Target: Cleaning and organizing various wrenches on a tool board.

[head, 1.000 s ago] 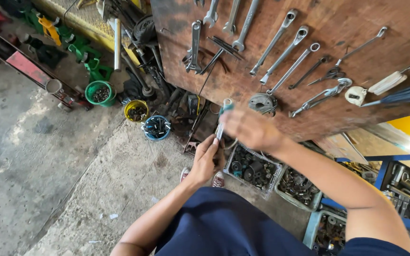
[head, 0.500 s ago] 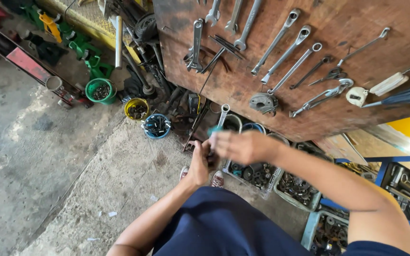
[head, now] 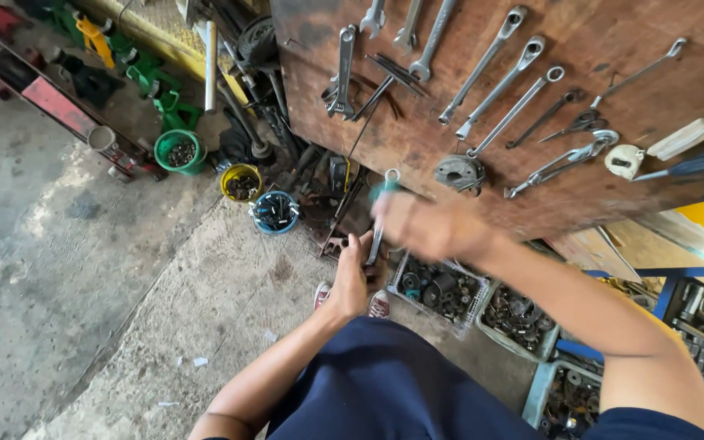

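Tool board: wooden board (head: 596,187) leaning at upper right, hung with long wrenches (head: 490,61), an adjustable wrench (head: 342,73) and a round grey disc (head: 459,173)
Floor: concrete floor (head: 83,293), with a green tub (head: 178,151), a yellow tub (head: 241,182) and a blue tub (head: 275,212) of small parts near the board's foot
Trays: 2 parts trays (head: 442,289) of nuts and bearings just below the hands
Right hand: right hand (head: 417,228), blurred, closed around the upper half of a combination wrench (head: 380,213)
Left hand: left hand (head: 352,273), fingers curled narrow at the wrench's lower end; whether it grips the tool or something small there, I cannot tell
Change: 1 second ago the right hand was up at the board with the wrench; now it has dropped clear of the board and met the left hand
Meaning: likely the wrench is off the board and being passed or checked between both hands
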